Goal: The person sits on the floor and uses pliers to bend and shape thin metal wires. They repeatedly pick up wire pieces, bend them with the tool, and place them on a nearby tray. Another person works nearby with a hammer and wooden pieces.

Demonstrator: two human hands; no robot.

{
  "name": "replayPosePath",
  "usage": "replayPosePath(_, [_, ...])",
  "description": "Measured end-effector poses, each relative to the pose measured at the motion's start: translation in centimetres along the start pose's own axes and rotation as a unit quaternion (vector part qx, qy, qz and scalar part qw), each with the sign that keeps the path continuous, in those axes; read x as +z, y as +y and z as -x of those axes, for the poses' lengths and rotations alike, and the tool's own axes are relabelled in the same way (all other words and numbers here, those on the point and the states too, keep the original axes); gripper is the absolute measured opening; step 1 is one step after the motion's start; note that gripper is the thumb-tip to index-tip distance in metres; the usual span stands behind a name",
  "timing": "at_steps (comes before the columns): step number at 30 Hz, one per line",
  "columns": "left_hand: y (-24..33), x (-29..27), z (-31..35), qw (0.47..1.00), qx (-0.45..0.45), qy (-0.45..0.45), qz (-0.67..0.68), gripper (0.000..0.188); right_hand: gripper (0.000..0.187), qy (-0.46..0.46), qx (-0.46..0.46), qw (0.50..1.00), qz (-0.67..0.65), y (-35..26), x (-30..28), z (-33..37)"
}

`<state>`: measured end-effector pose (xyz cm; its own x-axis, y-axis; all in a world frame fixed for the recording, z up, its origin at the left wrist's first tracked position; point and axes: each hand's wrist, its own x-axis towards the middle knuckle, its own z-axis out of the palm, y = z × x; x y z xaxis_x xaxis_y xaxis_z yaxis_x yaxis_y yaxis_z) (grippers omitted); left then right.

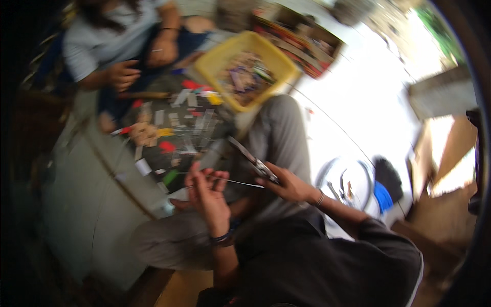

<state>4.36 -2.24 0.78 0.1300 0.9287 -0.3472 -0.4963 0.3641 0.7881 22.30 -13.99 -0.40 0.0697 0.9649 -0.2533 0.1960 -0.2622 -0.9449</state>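
A thin pale wire-like strand [240,182] stretches between my two hands above my crossed legs. My left hand [208,197] has its fingers curled, pinching one end of the strand. In my right hand [290,185] is a long metal hand tool [253,159], shiny near the grip and dark toward its tip, pointing up and left. Blur hides its exact kind. The strand's other end meets my right fingers; whether they grip it is not visible. Beyond my hands lies a dark mat [194,130] strewn with small clear, red, yellow and tan pieces.
Another person [115,48] sits at the far left, hands near a wooden stick [144,95]. A yellow tub [248,43] holds mixed scraps, with a red box [302,43] behind it. At the right lie a coiled ring [369,171], a blue object [382,197] and cardboard [445,153].
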Motion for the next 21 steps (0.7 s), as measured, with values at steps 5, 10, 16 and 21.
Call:
replayPosePath(5, [-0.7,0.9,2.7,0.998,-0.024,-0.054,-0.004,0.035,0.047,0.204,0.066,0.971,-0.107,0.9,-4.5,3.9])
replayPosePath(10, [-1.5,2.5,5.0,0.991,-0.067,-0.111,-0.027,0.031,0.044,0.365,0.125,0.915,-0.121,-0.3,-12.9,7.1])
replayPosePath(16, [-2.3,3.1,4.6,0.99,-0.029,-0.128,-0.042,0.032,0.036,0.294,0.176,0.939,0.017,1.4,-16.3,12.6])
replayPosePath(21, [-0.9,2.3,2.7,0.99,0.008,-0.107,-0.088,0.037,0.029,0.332,0.269,0.861,0.275,10.6,-17.6,16.0])
